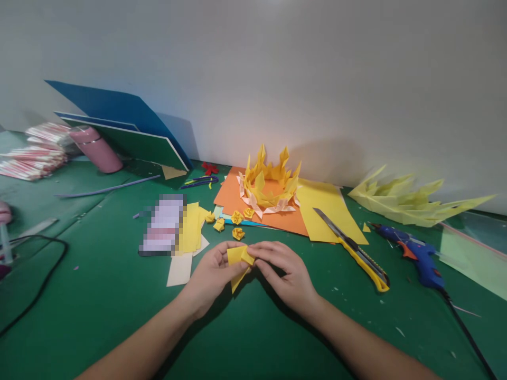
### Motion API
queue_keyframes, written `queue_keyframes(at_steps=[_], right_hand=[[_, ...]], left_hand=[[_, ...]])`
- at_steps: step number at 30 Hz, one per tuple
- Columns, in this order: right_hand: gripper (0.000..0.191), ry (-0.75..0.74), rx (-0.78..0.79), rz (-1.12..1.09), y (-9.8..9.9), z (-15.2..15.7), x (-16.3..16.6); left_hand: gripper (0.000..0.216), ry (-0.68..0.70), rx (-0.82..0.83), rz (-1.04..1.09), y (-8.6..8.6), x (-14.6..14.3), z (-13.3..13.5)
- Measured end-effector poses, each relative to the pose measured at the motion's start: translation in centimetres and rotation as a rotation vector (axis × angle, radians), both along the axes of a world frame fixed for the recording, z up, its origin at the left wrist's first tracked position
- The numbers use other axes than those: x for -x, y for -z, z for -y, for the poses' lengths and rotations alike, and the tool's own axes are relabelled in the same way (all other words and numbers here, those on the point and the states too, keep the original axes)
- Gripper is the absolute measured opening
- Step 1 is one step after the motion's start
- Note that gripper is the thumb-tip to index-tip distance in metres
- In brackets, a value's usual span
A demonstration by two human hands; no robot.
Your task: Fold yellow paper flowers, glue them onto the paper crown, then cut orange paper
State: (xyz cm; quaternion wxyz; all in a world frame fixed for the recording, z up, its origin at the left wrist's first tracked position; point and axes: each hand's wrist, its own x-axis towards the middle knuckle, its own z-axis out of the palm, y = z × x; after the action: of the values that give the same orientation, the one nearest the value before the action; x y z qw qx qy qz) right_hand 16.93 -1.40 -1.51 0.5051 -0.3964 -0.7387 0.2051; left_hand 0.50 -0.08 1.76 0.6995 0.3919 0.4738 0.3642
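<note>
A partly folded piece of yellow paper point(236, 255) is held between both hands above the green table. My left hand point(216, 272) pinches its left side between thumb and fingers. On the right edge, the fingertips of my right hand point(287, 269) close on a folded flap. Just beyond the hands lie several small folded yellow paper pieces point(238, 233). Behind them a ring of folded yellow paper points point(271, 184) with pale pink pieces at its base stands on orange sheets point(229, 192). Yellow paper strips point(191, 227) lie to the left, beside a blurred-out phone point(163, 224).
On the right are a yellow utility knife point(356, 256), blade out, a blue glue gun point(420, 253) with its cord, and a pale yellow folded-paper piece point(415, 203). A pink bottle point(97, 149) leans against boards point(130, 140) at the left. A black cable point(59, 264) lies at far left.
</note>
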Motion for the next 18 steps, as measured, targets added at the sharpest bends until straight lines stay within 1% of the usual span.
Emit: queue_keyframes(at_steps=[4, 7, 12, 15, 18], right_hand=[[0.021, -0.001, 0.005, -0.033, -0.05, 0.04, -0.01], [0.015, 0.011, 0.052, -0.067, -0.13, 0.04, -0.07], [0.009, -0.010, 0.214, -0.191, -0.20, -0.01, 0.07], [0.005, -0.038, 0.338, -0.251, -0.09, -0.04, 0.23], [0.008, -0.080, 0.479, -0.303, 0.10, -0.07, 0.32]], left_hand=[[0.042, 0.011, -0.023, -0.014, -0.06, -0.02, 0.01], [0.040, 0.042, -0.031, -0.030, -0.16, -0.14, 0.12], [0.044, 0.097, 0.003, -0.074, -0.23, -0.34, 0.34], [0.042, 0.122, -0.041, -0.135, -0.08, -0.30, 0.37], [0.038, 0.143, -0.086, -0.162, 0.15, -0.22, 0.34]])
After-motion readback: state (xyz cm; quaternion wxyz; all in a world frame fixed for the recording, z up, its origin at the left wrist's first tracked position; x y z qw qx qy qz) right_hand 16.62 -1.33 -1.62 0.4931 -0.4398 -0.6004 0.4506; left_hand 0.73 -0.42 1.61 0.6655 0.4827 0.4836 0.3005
